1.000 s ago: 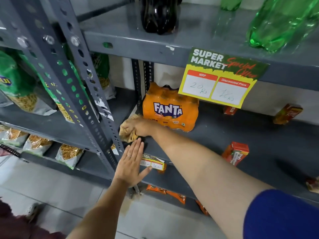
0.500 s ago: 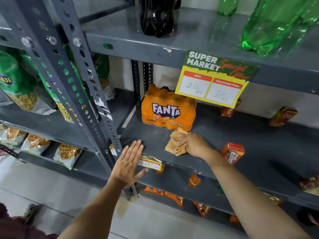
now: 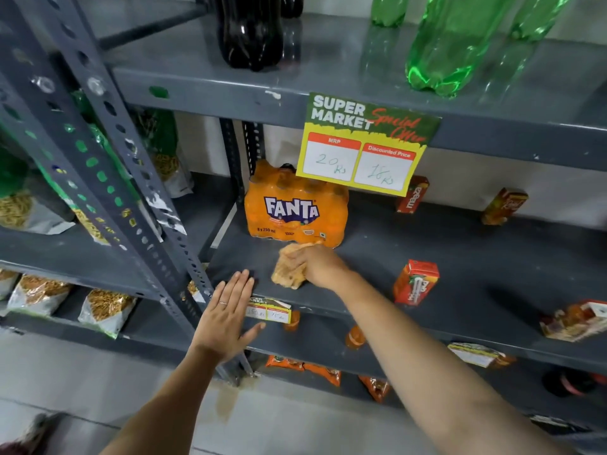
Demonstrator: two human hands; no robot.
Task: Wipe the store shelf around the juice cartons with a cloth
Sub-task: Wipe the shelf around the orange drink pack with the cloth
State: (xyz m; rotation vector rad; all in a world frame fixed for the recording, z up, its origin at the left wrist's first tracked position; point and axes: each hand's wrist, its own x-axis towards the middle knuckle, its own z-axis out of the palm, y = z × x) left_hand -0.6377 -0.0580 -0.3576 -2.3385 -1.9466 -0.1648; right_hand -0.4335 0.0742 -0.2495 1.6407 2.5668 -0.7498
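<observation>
My right hand [image 3: 320,266] presses an orange-yellow cloth [image 3: 287,270] flat on the grey middle shelf [image 3: 476,274], just in front of the orange Fanta pack [image 3: 295,205]. My left hand [image 3: 228,318] lies flat and open against the shelf's front edge, fingers spread, touching a small price label [image 3: 269,311]. A red juice carton [image 3: 415,282] stands to the right of the cloth. Two more cartons, one red [image 3: 412,195] and one darker [image 3: 504,206], stand at the back of the shelf. Another carton [image 3: 574,320] lies on its side at the far right.
A yellow "Super Market" price sign [image 3: 364,146] hangs from the upper shelf, which carries a dark bottle [image 3: 251,31] and green bottles [image 3: 453,41]. A perforated grey upright [image 3: 138,178] stands at left, with snack bags [image 3: 105,310] beyond. Orange packets [image 3: 305,367] lie on the lower shelf.
My right hand swept the cloth from the shelf's left corner to the right, then back left to a spot in front of the Fanta pack. The left hand has stayed on the edge.
</observation>
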